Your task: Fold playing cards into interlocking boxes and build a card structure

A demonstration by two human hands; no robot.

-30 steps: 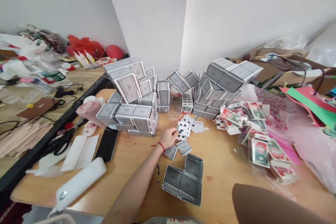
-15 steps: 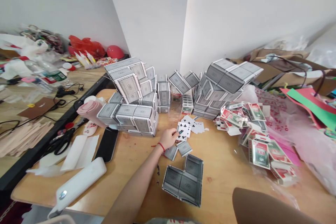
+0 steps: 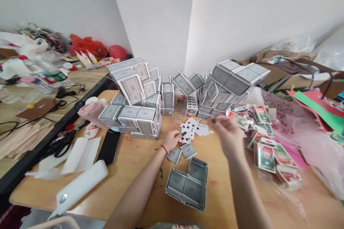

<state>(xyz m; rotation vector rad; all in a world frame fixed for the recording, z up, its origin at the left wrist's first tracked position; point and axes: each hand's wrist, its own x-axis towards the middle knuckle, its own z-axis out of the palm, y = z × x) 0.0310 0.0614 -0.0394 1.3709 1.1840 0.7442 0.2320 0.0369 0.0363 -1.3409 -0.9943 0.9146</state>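
My left hand (image 3: 171,139), a red string round its wrist, pinches a small stack of face-up playing cards (image 3: 187,133) just above the wooden table (image 3: 131,164). More face-up cards (image 3: 200,127) lie fanned behind them. My right hand (image 3: 227,134) hovers to the right of these cards, blurred by motion, fingers curled with the fingertips toward the fan. Two small face-down card pieces (image 3: 182,152) lie below my left hand. An L-shaped block built of grey-backed cards (image 3: 188,184) lies nearest me.
Tall stacks of grey card blocks (image 3: 134,96) (image 3: 231,82) line the wall. Red-and-green card boxes (image 3: 264,146) are scattered at right beside pink plastic. At left lie a black phone (image 3: 109,146), scissors (image 3: 63,145), white paper and a white case (image 3: 80,186).
My right hand has come into view from the lower right and reached up beside the face-up cards. My left hand stays on its cards.
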